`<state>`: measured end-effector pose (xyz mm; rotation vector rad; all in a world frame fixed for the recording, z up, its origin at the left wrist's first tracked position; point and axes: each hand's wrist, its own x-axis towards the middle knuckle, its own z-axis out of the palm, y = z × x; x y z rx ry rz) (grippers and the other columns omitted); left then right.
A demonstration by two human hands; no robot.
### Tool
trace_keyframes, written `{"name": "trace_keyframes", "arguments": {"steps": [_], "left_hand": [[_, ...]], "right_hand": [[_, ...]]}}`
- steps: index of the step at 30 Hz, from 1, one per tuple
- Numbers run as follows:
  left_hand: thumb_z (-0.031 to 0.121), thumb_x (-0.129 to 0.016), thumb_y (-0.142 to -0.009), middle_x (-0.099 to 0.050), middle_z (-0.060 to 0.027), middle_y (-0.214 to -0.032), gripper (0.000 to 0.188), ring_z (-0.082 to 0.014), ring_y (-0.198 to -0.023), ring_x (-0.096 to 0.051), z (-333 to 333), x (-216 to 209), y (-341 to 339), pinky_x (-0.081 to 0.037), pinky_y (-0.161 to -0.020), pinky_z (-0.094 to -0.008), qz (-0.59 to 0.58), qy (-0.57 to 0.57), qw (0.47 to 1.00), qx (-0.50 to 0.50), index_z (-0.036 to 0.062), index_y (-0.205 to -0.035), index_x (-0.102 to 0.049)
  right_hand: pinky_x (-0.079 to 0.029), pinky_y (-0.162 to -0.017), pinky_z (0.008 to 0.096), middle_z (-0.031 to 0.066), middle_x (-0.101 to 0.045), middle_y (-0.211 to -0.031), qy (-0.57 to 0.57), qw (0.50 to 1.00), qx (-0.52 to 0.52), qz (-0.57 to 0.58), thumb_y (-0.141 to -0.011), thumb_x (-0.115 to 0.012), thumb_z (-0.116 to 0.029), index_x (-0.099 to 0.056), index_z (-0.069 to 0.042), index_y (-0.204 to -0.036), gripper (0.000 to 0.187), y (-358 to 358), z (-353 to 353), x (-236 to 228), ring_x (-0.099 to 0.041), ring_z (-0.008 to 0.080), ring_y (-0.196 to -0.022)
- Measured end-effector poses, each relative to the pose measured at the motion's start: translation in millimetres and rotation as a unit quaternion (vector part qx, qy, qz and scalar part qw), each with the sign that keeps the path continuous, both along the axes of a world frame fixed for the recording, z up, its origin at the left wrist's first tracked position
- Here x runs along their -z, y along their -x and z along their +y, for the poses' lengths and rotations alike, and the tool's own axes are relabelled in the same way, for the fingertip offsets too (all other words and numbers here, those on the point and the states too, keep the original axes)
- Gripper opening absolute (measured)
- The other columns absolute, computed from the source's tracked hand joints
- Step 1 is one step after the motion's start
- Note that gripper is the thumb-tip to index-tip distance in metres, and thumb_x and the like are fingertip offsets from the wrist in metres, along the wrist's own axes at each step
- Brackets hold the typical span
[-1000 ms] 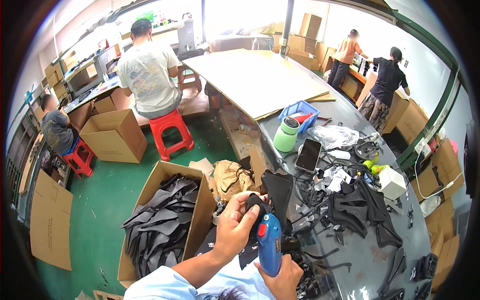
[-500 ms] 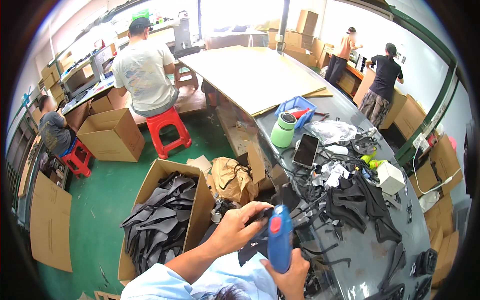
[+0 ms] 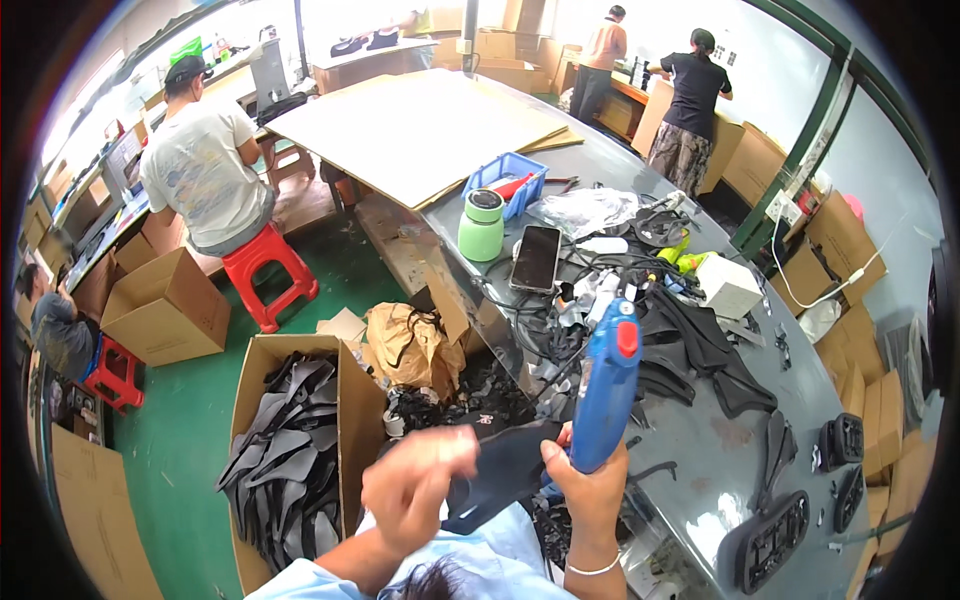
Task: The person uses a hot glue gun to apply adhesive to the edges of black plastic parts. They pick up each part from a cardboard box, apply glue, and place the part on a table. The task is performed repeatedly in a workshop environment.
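Note:
My right hand [image 3: 588,485], with a white band at its wrist, grips a blue handheld power tool [image 3: 606,385] with a red button, held upright. A flat black flexible piece [image 3: 500,475] extends left from beside the right thumb, which seems to pin it against the tool. My left hand [image 3: 420,485] is near the left end of that piece, smeared by motion, so its fingers are unclear. Close by on the left stands an open cardboard box [image 3: 362,430] full of dark grey shaped pads [image 3: 290,450].
A grey metal table [image 3: 690,460] on my right carries a phone [image 3: 537,258], a green bottle [image 3: 482,225], a blue basket [image 3: 507,180], a white box [image 3: 729,287] and black straps and pads. A brown paper bag [image 3: 412,345] lies beyond the cardboard box. Several people work farther off.
The view has swung right. My hands have drawn apart, the left moving off the tool's tip. The tool now stands further right, over the table's edge, and the black piece shows more fully.

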<state>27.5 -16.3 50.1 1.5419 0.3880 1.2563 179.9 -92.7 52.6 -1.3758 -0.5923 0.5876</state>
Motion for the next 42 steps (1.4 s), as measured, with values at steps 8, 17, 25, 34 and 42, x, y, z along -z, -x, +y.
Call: {"name": "trace_keyframes", "arguments": {"steps": [8,17,25,34,42], "left_hand": [[0.045,-0.065,-0.080,-0.058,-0.0116,-0.101,0.055,-0.0232,-0.102,-0.054,-34.5,59.4,-31.6,-0.042,-0.090,-0.0393,-0.097,0.333,0.909,0.231,0.0077,-0.116,-0.048],[0.047,-0.047,-0.091,-0.054,-0.0135,-0.122,0.048,-0.0308,-0.113,-0.052,-14.2,29.3,-28.5,-0.037,-0.100,-0.0453,-0.266,0.337,0.872,0.235,0.0107,-0.123,-0.045],[0.040,-0.049,-0.092,-0.054,-0.0163,-0.121,0.045,-0.0307,-0.113,-0.052,-20.4,32.3,-31.5,-0.038,-0.100,-0.0434,-0.265,0.296,0.899,0.185,0.0090,-0.125,-0.044],[0.034,-0.054,-0.091,-0.053,-0.0220,-0.121,0.044,-0.0325,-0.115,-0.051,-11.2,20.1,-20.9,-0.035,-0.102,-0.0457,-0.208,0.291,0.920,0.162,0.0039,-0.122,-0.046],[0.047,-0.046,-0.092,-0.052,-0.0183,-0.120,0.049,-0.0326,-0.113,-0.051,17.1,3.5,-11.1,-0.041,-0.098,-0.0426,-0.290,0.181,0.939,0.042,0.0087,-0.122,-0.041]], "right_hand": [[-0.045,-0.065,0.0225,0.0024,-0.058,-0.084,-0.077,0.994,-0.057,0.048,-0.069,-0.074,-0.003,-0.056,-0.001,-0.094,0.031,4.7,-5.7,-2.6,-0.055,0.0083,-0.073],[-0.045,-0.062,0.0207,0.0028,-0.060,-0.077,-0.090,0.987,-0.109,0.078,-0.070,-0.078,-0.006,-0.055,-0.003,-0.088,0.030,3.1,-2.5,5.6,-0.055,0.0080,-0.070],[-0.046,-0.061,0.0231,0.0039,-0.058,-0.075,-0.072,0.996,-0.032,0.035,-0.076,-0.073,-0.008,-0.053,-0.001,-0.087,0.024,16.4,8.3,1.0,-0.056,0.0104,-0.067],[-0.047,-0.052,0.0296,0.0081,-0.061,-0.066,0.011,0.918,0.084,-0.387,-0.069,-0.080,-0.019,-0.052,-0.001,-0.088,0.038,11.4,5.9,9.9,-0.061,0.0182,-0.055],[-0.047,-0.056,0.0351,0.0124,-0.059,-0.066,0.111,0.884,-0.103,-0.442,-0.063,-0.082,-0.024,-0.049,-0.001,-0.083,0.044,32.4,-23.1,11.0,-0.061,0.0272,-0.060]]}}
